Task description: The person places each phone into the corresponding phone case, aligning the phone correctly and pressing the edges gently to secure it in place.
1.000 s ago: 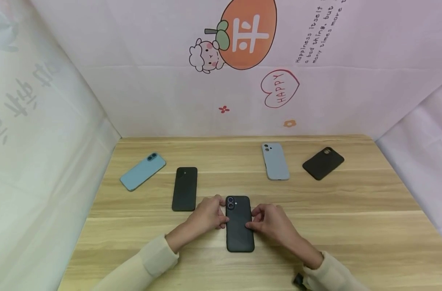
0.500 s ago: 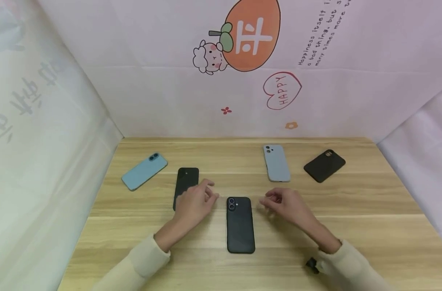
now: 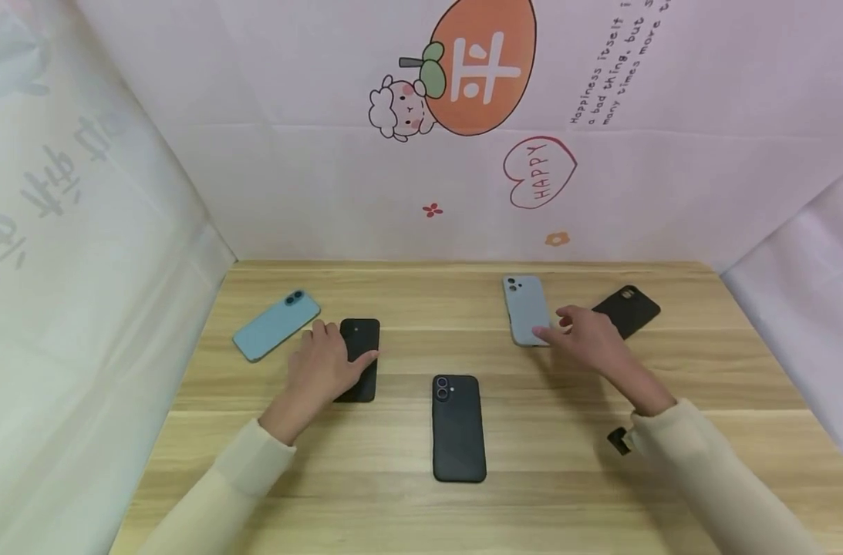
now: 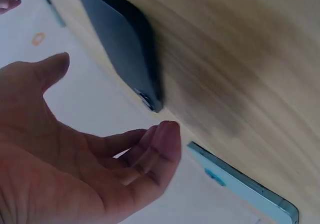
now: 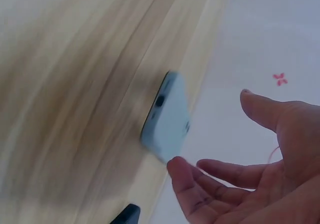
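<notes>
Your left hand [image 3: 318,366] spread wide above the left-hand black smartphone [image 3: 361,337], your right hand [image 3: 588,338] loosely spread by the pale blue-grey smartphone [image 3: 525,308], touch hard to judge, another black smartphone [image 3: 459,432] between, nearer you, on the wood-grain table [image 3: 553,493].

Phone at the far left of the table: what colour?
The phone is light blue, with two dark camera lenses; clearest in the head view.
</notes>
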The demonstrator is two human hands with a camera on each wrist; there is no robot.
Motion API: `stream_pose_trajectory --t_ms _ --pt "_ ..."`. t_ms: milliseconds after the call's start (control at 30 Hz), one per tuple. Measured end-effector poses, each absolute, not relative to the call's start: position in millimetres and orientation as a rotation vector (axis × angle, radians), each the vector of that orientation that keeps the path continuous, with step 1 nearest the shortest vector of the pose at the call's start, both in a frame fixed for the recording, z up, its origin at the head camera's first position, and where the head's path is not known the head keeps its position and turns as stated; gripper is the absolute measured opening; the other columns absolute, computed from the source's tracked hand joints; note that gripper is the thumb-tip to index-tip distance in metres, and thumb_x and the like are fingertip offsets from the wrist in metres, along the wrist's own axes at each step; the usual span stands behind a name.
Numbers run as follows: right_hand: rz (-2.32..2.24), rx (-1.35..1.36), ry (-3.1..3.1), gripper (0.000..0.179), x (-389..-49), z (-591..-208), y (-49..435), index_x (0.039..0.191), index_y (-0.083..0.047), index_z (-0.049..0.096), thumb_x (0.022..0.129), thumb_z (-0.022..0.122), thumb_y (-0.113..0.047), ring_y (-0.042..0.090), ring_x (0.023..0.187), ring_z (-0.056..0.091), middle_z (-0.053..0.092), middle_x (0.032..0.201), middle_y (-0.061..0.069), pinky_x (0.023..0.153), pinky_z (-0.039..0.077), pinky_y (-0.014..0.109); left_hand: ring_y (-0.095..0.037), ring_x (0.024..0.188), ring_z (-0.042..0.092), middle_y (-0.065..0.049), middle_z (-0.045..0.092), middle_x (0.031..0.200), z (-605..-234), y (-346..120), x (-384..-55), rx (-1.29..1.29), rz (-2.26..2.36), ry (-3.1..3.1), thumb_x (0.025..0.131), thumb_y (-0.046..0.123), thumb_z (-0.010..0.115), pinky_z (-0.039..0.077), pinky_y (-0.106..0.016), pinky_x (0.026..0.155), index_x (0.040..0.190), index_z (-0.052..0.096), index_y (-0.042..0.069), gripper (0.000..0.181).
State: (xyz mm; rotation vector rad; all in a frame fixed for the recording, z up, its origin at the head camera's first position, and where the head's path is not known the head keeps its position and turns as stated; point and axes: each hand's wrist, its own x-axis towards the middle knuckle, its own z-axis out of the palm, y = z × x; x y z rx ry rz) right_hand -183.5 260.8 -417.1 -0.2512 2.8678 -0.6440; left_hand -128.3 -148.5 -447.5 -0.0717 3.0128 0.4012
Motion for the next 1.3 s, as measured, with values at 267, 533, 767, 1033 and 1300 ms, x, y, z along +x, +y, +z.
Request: stream_pose_trajectory --t_ms 267,533,767,1033,1300 --pt "-0.528 -0.144 2.847 0.07 -216.0 -437.4 254.9 0.12 0.018 0.059 0.102 0.067 -0.05 0.039 0.089 0.064 0.065 0.106 0.034 0.074 0.055 0.047 -0.045 0.12 0.056 -0.031 0.053 0.134 -453.4 -144.5 -140.2 -0.079 0.168 2.861 0.095 0.078 0.053 0.06 -0.053 0.082 0.125 0.064 -0.016 0.1" --pt "-0.559 -0.159 2.897 0.059 -228.9 -450.4 240.5 0.081 -0.001 0.051 0.099 0.069 -0.054 0.027 0.074 0.046 0.052 0.079 0.014 0.061 0.037 0.034 -0.042 0.115 0.054 -0.028 0.051 0.129 -456.7 -140.2 -143.4 -0.068 0.141 2.814 0.093 0.067 0.07 0.06 -0.051 0.077 0.127 0.061 -0.016 0.091" --pt "-0.523 -0.102 2.956 0.063 -236.1 -455.6 233.3 0.083 0.008 0.062 0.095 0.074 -0.052 0.034 0.084 0.053 0.062 0.101 0.033 0.068 0.047 0.041 -0.047 0.119 0.052 -0.034 0.046 0.136 -453.6 -142.4 -147.1 -0.047 0.332 2.804 0.093 0.048 0.08 0.06 -0.051 0.076 0.133 0.051 -0.022 0.086" --pt "-0.491 -0.084 2.904 0.058 -244.5 -452.5 233.8 0.087 0.012 0.065 0.089 0.08 -0.044 0.03 0.077 0.054 0.063 0.089 0.026 0.061 0.048 0.036 -0.046 0.114 0.054 -0.032 0.047 0.131 -454.0 -142.5 -148.4 -0.103 0.437 2.828 0.087 0.043 0.087 0.058 -0.057 0.076 0.138 0.045 -0.017 0.089" --pt "-0.519 -0.039 2.815 0.07 -247.6 -453.3 239.2 0.113 0.017 0.06 0.085 0.086 -0.042 0.03 0.083 0.06 0.065 0.1 0.027 0.062 0.052 0.032 -0.033 0.088 0.063 -0.026 0.06 0.12 -453.9 -142.1 -148.8 -0.097 0.502 2.875 0.082 0.037 0.093 0.054 -0.052 0.079 0.135 0.047 -0.009 0.084"
